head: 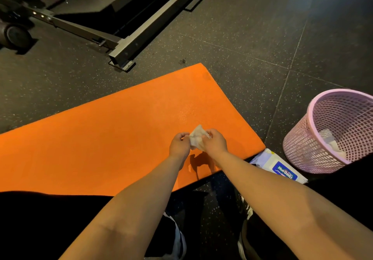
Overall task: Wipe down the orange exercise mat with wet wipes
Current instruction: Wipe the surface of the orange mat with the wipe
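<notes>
My left hand [179, 143] and right hand [215, 143] each pinch an edge of a limp, light wet wipe [196, 138] (likely damp, tearable) above the orange mat [113, 134].

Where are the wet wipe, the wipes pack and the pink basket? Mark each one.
wet wipe [196, 137], head view, crumpled middle.
wipes pack [284, 171], head view, blue label.
pink basket [302, 144], head view, outer mesh wall.

Both bare forearms were stretched forward, converging. Left grip [179, 144] and right grip [215, 143] sat close together, fingers curled, each pinching one side of a crumpled wet wipe [196, 138].
</notes>
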A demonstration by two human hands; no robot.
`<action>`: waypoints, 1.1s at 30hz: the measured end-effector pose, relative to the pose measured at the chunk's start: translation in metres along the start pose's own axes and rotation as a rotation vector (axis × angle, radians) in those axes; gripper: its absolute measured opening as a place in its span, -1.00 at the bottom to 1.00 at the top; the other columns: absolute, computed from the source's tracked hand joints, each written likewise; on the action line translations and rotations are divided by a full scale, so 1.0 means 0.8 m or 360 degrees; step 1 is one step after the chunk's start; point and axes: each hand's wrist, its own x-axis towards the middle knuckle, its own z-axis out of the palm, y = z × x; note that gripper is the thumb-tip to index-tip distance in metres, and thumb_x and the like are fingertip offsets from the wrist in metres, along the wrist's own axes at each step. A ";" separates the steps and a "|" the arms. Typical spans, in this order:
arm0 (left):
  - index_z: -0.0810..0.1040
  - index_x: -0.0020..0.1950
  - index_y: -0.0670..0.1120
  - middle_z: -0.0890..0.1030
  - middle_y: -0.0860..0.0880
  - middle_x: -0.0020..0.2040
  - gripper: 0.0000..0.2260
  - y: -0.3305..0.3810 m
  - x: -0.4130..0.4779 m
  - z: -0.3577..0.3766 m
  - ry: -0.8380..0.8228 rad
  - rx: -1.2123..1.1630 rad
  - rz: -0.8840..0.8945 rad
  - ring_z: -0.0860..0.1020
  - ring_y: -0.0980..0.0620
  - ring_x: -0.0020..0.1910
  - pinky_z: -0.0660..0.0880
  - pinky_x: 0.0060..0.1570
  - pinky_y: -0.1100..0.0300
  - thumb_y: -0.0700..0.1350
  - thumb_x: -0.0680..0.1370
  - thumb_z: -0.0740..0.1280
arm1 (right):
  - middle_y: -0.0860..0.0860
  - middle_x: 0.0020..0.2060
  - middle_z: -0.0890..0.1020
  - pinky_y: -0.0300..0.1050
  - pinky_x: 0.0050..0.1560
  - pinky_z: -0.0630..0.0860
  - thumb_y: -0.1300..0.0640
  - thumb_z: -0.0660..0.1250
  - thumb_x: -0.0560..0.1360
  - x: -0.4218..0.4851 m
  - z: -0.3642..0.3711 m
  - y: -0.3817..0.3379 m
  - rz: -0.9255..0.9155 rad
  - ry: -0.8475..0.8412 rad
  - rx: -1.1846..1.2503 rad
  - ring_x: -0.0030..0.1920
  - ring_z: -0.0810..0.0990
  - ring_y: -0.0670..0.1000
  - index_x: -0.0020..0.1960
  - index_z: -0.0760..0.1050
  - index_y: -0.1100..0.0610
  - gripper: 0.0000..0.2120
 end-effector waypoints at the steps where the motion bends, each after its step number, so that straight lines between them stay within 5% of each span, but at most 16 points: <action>1: 0.50 0.24 -0.04 0.66 -0.16 0.01 -0.80 -0.002 -0.001 0.001 -0.0051 -0.0031 0.0004 0.59 -0.05 -0.13 0.45 -0.13 0.11 0.00 0.69 0.22 | -0.01 -0.02 0.56 -0.21 -0.30 0.38 0.21 0.22 0.64 0.000 0.001 0.001 -0.0001 -0.0021 0.0028 -0.13 0.50 -0.03 0.10 0.49 0.07 -0.89; 9: 0.48 0.20 -0.06 0.61 -0.16 -0.02 -0.84 -0.013 0.005 0.001 0.0071 0.0066 0.0073 0.54 -0.03 -0.22 0.42 -0.34 0.18 -0.19 0.63 0.29 | 0.08 0.15 0.58 -0.09 -0.19 0.44 0.25 0.23 0.60 0.005 0.003 0.009 0.0015 -0.0048 0.0005 0.03 0.54 0.08 0.22 0.49 0.10 -0.77; 15: 0.50 0.17 -0.05 0.65 -0.13 0.02 -0.87 -0.015 0.006 0.005 -0.0003 0.0267 0.0152 0.55 0.02 -0.25 0.39 -0.37 0.20 -0.13 0.70 0.18 | 0.08 0.48 0.33 0.04 0.30 0.45 0.14 0.25 0.66 0.009 0.007 0.018 -0.0049 -0.0090 -0.0039 0.41 0.41 0.13 0.53 0.31 0.05 -0.55; 19: 0.50 0.14 -0.05 0.61 -0.09 0.00 -0.86 -0.018 0.006 0.009 -0.0028 0.0262 0.0145 0.55 -0.05 -0.14 0.50 -0.24 0.09 -0.07 0.70 0.17 | 0.07 0.12 0.57 -0.13 -0.13 0.45 0.16 0.23 0.67 0.011 0.008 0.020 0.0009 -0.0203 0.0056 -0.03 0.54 0.04 0.43 0.41 0.03 -0.66; 22: 0.52 0.11 -0.10 0.54 -0.03 -0.10 -0.83 -0.021 0.010 0.008 0.0086 0.0235 0.0120 0.46 0.03 -0.24 0.39 -0.31 0.15 -0.06 0.70 0.17 | 0.01 -0.08 0.51 -0.16 -0.26 0.37 0.18 0.22 0.67 0.013 0.011 0.025 0.0048 -0.0152 0.0032 -0.17 0.48 0.00 0.27 0.46 0.03 -0.80; 29: 0.44 0.33 -0.04 0.48 -0.08 0.07 -0.75 -0.022 0.014 0.014 0.0040 0.0165 0.0099 0.52 -0.07 -0.04 0.46 -0.19 0.11 -0.07 0.66 0.31 | 0.07 -0.01 0.53 -0.13 -0.30 0.33 0.21 0.20 0.66 0.018 0.018 0.035 0.0118 0.0003 0.0103 -0.22 0.45 0.00 0.14 0.40 -0.03 -0.85; 33: 0.46 0.23 0.00 0.50 -0.11 0.17 -0.76 -0.025 0.028 0.015 0.0187 0.0117 0.0079 0.52 -0.07 -0.08 0.41 -0.30 0.15 -0.22 0.60 0.34 | 0.09 0.03 0.53 -0.12 -0.29 0.33 0.21 0.20 0.66 0.031 0.023 0.033 0.0099 0.0021 0.0082 -0.20 0.46 0.02 0.14 0.39 -0.03 -0.85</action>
